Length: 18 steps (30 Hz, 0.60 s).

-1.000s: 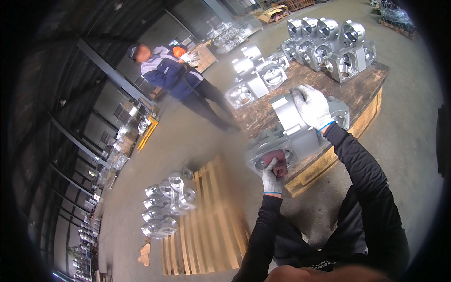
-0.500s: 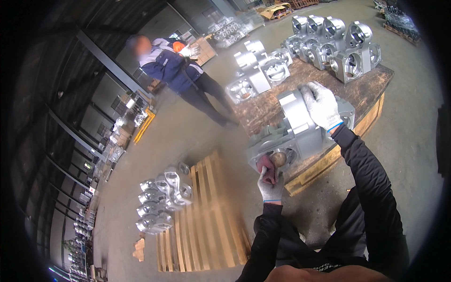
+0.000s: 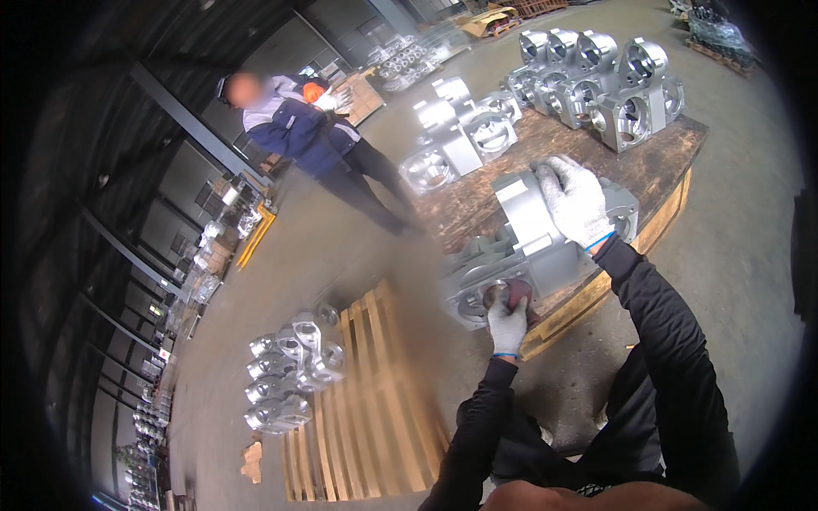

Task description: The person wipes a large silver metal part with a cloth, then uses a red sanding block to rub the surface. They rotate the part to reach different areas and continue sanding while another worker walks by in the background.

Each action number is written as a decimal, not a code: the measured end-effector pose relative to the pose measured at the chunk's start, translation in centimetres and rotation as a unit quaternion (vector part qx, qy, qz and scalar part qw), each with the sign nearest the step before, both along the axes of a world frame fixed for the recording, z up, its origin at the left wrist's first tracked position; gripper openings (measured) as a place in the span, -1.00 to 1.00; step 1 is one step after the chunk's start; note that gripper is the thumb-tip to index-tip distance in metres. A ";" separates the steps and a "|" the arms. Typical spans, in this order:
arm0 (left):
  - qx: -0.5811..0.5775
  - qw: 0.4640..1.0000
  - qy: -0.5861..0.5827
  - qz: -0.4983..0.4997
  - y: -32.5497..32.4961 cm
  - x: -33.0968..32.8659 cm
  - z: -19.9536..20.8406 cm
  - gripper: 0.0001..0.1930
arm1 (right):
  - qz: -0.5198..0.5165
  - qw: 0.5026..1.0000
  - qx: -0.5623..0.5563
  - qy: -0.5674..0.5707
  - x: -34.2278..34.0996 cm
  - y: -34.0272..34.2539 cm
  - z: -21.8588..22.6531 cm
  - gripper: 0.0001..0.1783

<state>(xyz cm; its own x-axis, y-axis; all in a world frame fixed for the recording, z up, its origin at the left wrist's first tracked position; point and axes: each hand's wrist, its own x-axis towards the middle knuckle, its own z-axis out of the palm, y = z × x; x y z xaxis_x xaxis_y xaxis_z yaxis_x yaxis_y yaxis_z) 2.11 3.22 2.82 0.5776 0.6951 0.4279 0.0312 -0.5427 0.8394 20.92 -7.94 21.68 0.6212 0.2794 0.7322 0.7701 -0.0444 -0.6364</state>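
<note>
A silver metal casting [image 3: 530, 223] with round bores lies on the near part of the wooden table. My right hand [image 3: 573, 203], in a white knit glove, is laid over its upper cylindrical part, fingers curled over the surface. My left hand [image 3: 509, 327], gloved too, is at the round opening of the casting's lower near end. It pinches a dark red cloth [image 3: 519, 294], pressed against the rim of that opening. The fingertips are partly hidden by the cloth and the opening's edge.
More silver castings [image 3: 643, 98] stand in a row at the table's far side, with others [image 3: 456, 140] at its far left. A slatted wooden pallet [image 3: 366, 409] on the floor at left bears several castings [image 3: 294, 366]. A person [image 3: 315, 140] stands beyond the table.
My left hand has shifted slightly right with the cloth, from hanging at the opening to pressing on its right side. My right hand stays on the casting. The view has shifted slightly.
</note>
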 end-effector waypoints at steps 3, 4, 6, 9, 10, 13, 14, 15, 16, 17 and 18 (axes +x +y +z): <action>0.133 0.981 0.132 0.044 0.7 -0.7 -0.7 -0.57 | -0.004 1.000 -0.006 -0.009 -0.1 -0.2 0.2 -0.64; 0.157 0.978 0.128 0.043 0.9 -0.9 -0.8 -0.58 | 0.004 1.000 -0.003 -0.001 -0.1 -0.2 0.2 -0.64; 0.177 0.972 0.148 0.039 1.3 -1.2 -1.2 -0.59 | 0.020 1.000 -0.007 0.020 0.0 -0.4 0.3 -0.63; 0.037 0.999 -0.023 -0.024 1.7 -1.6 -2.5 -0.62 | 0.002 1.000 -0.018 -0.003 0.2 -0.3 0.2 -0.63; -0.101 0.993 -0.042 -0.035 1.8 -1.8 -3.2 -0.63 | 0.001 1.000 -0.014 0.001 0.2 -0.3 0.1 -0.63; -0.452 0.885 -0.093 -0.055 2.8 -3.0 -5.6 -0.70 | 0.003 1.000 -0.011 0.011 0.3 -0.1 -0.1 -0.62; -0.517 0.835 -0.147 -0.115 3.3 -3.1 -6.3 -0.75 | 0.001 1.000 -0.009 0.007 0.3 -0.1 -0.2 -0.62; -0.591 0.764 -0.200 -0.167 3.9 -3.3 -6.9 -0.79 | -0.003 1.000 -0.011 0.005 0.3 0.0 -0.2 -0.62; -0.650 0.704 -0.235 -0.164 4.3 -3.3 -7.3 -0.83 | 0.003 1.000 -0.006 0.001 0.3 0.0 -0.2 -0.63; -0.686 0.660 -0.255 -0.171 4.5 -3.4 -7.4 -0.87 | 0.006 1.000 -0.002 0.000 0.3 0.0 -0.2 -0.63; -0.684 0.652 -0.267 -0.189 4.7 -3.3 -7.2 -0.91 | 0.008 1.000 0.000 0.005 0.3 0.0 -0.1 -0.64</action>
